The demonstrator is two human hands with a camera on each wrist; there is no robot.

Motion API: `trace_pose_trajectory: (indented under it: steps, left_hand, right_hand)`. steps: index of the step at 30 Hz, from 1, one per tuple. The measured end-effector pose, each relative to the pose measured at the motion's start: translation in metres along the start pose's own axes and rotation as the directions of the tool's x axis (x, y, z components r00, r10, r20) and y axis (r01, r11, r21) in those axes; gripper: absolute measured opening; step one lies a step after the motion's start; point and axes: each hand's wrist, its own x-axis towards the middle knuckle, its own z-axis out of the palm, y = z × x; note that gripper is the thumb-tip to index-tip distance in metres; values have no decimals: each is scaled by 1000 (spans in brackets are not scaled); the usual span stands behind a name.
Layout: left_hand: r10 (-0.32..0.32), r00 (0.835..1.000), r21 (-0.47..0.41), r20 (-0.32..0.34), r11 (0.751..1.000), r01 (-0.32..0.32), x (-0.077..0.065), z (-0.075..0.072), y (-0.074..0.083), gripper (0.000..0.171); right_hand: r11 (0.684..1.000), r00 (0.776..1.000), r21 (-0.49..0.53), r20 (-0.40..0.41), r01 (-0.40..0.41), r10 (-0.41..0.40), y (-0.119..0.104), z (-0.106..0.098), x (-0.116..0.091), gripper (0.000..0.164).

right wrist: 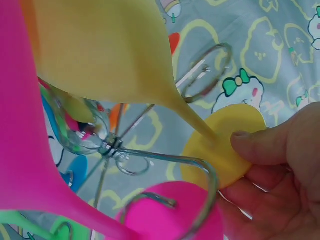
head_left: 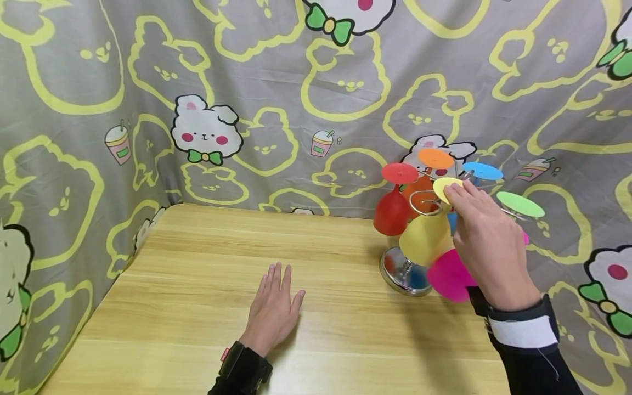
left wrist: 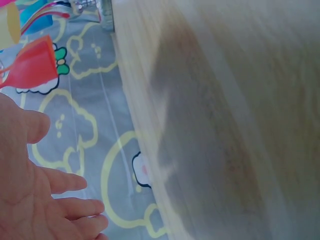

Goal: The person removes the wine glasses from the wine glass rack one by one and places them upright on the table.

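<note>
My right hand pinches the round foot of a yellow goblet, whose bowl hangs downward. In the right wrist view the thumb lies on one face of that foot, with fingers behind it. The goblet is beside a chrome stemware rack; whether its stem is still within a wire loop I cannot tell. Around it hang a magenta goblet, a red goblet, an orange goblet, a blue goblet and a green goblet, feet up. My left hand holds nothing, fingers straight, over the tabletop.
The rack's round chrome base stands on the right of a wooden table. A grey curtain with yellow cartoon outlines closes off the back and both sides, close behind the goblets.
</note>
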Motion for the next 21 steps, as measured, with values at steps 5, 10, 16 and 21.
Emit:
trace_pose_trajectory:
  steps: [5, 10, 16, 21]
  left_hand:
    - [0, 1000, -7, 5, 1000, 0, -1, 1, 1, 69]
    - [3, 1000, -7, 3, 1000, -3, -1, 1, 2, 69]
    - [2, 1000, -20, 5, 1000, -2, -1, 1, 2, 69]
    - [2, 1000, -26, 6, 1000, -2, -1, 1, 3, 68]
  right_hand:
    - [1000, 1000, -2, -19, 6, -6, -11, -13, -8, 48]
    - [999, 996, 25, -79, 45, -43, -27, -26, -13, 49]
    - [985, 994, 151, -76, 88, -77, -39, -29, -18, 52]
    - [950, 999, 309, -4, 39, -40, -44, -13, -29, 45]
